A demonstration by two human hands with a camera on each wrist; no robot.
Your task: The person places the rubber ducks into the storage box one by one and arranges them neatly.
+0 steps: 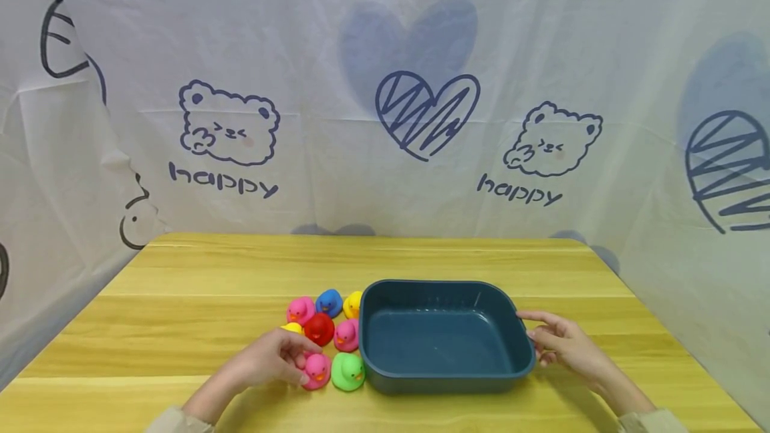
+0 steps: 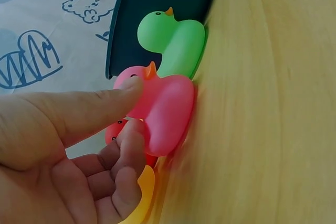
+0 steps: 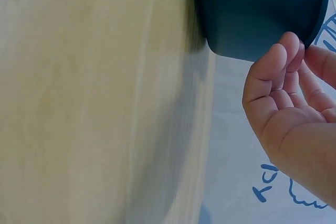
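Note:
My left hand [image 1: 271,356] is at a pink rubber duck [image 1: 317,371] on the table, its thumb against the duck's head and its curled fingers on the other side, as the left wrist view shows. Right beside it sits a green rubber duck [image 1: 348,371], close to the wall of a dark blue rectangular bin [image 1: 448,377]. At the bin's right end my right hand [image 1: 568,346] touches the outer wall and rim with its fingertips. No finger of that hand is seen inside the bin. The bin's inside floor shows bare.
Behind the left hand several more rubber ducks cluster against the bin: a red one [image 1: 319,329], a blue one [image 1: 329,303], pink and yellow ones. All stand on a wooden table [image 1: 198,286]. A white printed cloth [image 1: 325,192] hangs behind it.

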